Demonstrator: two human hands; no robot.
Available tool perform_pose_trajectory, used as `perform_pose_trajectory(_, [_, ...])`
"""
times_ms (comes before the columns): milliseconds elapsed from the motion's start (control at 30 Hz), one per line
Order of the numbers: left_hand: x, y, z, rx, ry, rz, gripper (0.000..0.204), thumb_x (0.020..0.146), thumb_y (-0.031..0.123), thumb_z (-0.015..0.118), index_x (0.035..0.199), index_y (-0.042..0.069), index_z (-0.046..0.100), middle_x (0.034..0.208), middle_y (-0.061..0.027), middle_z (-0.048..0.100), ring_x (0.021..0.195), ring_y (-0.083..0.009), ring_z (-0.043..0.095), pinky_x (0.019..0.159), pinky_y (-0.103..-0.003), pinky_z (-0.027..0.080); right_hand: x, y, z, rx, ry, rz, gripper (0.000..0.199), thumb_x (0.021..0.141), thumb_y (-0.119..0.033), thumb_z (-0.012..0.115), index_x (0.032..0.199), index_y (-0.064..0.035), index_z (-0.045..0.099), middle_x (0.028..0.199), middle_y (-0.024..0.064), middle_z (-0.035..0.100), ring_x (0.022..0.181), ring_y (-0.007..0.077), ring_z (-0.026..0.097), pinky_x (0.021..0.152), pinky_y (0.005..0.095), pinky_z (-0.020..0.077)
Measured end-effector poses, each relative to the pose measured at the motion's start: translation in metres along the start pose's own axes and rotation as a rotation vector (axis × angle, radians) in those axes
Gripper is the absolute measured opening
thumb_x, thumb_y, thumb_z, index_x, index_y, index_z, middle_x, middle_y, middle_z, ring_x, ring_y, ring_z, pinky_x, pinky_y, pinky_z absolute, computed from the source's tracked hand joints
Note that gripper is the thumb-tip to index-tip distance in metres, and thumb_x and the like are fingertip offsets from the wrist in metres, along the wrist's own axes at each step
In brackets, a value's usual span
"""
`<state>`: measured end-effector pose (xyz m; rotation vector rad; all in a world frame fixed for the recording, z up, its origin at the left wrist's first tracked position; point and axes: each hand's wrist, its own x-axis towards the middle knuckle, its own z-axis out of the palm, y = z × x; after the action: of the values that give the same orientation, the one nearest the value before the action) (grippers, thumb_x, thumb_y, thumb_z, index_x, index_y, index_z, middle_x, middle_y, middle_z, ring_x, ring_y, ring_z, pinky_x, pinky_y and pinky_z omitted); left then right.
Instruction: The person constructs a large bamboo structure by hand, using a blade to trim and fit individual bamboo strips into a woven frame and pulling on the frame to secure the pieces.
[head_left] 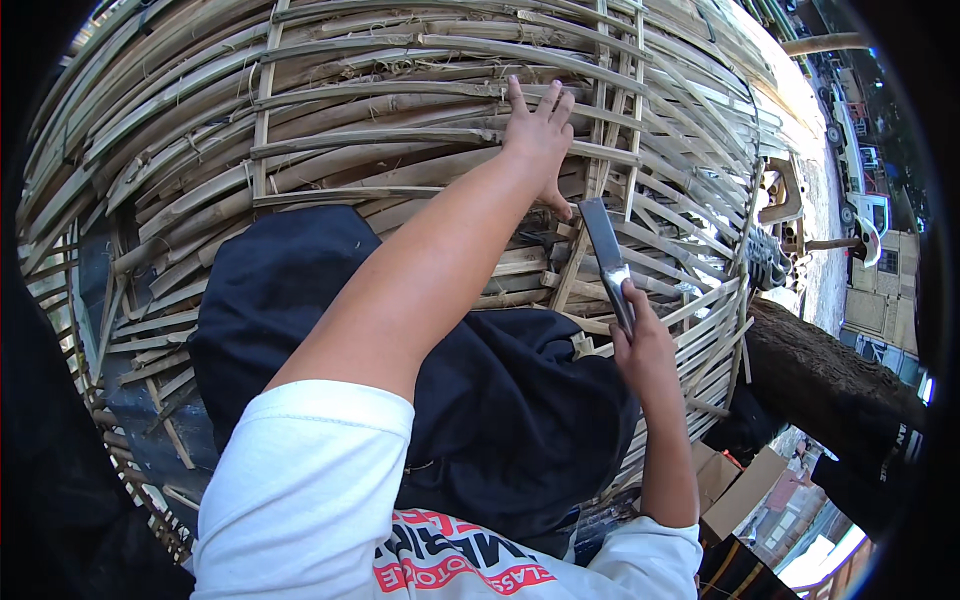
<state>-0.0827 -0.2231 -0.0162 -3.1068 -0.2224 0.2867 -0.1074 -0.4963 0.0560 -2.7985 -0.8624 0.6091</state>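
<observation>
The person's left hand (pixel 538 135) lies stretched out over the split bamboo strips (pixel 390 137), palm down, its fingers spread apart and its thumb reaching down toward a crosspiece (pixel 570 272). The right hand (pixel 646 350) is clamped around the lower end of a flat metal tool (pixel 602 240), which tilts up and a little to the left, its squared upper end just beside the left thumb. The strips run mostly sideways in long, curving rows (the fisheye bends them further toward the rim), with narrow crosspieces laid over them at left and right. Dark cloth (pixel 510 400) covers the person's legs below the hands, and a white sleeve (pixel 310 440) ends near the left elbow. On the right, past the ends of the strips, lies a thick, rough brown log (pixel 820 350), with an open cardboard box (pixel 745 492) below it. Farther off, near the right rim, a white truck (pixel 872 212) stands beside pale, sunlit ground (pixel 825 210).
</observation>
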Motion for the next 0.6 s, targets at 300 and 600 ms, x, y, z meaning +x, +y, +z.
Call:
perform_pose_trajectory(300, [0.0,0.0,0.003,0.019,0.026,-0.002,0.12,0.058,0.087,0.063,0.144,0.005,0.044,0.162,-0.0157,0.017,0.152,-0.0339,0.006,0.109,-0.077,0.011,0.011,-0.005,-0.006,-0.057,-0.032,-0.041,0.047,0.089,-0.003,0.06,0.134,-0.0036,0.047,0.111,0.0278,0.064,0.098,0.0449,0.064,0.083,0.0468,0.0507])
perform_pose_trajectory(600, [0.003,-0.002,0.003,0.032,0.078,-0.001,0.119,0.059,0.086,0.064,0.143,0.004,0.045,0.161,-0.017,0.02,0.151,-0.0367,0.007,0.108,-0.078,0.012,0.014,0.005,0.006,-0.029,0.029,-0.049,0.047,0.089,-0.001,0.06,0.134,-0.0048,0.046,0.11,0.0265,0.063,0.096,0.0451,0.064,0.08,0.0465,0.0517])
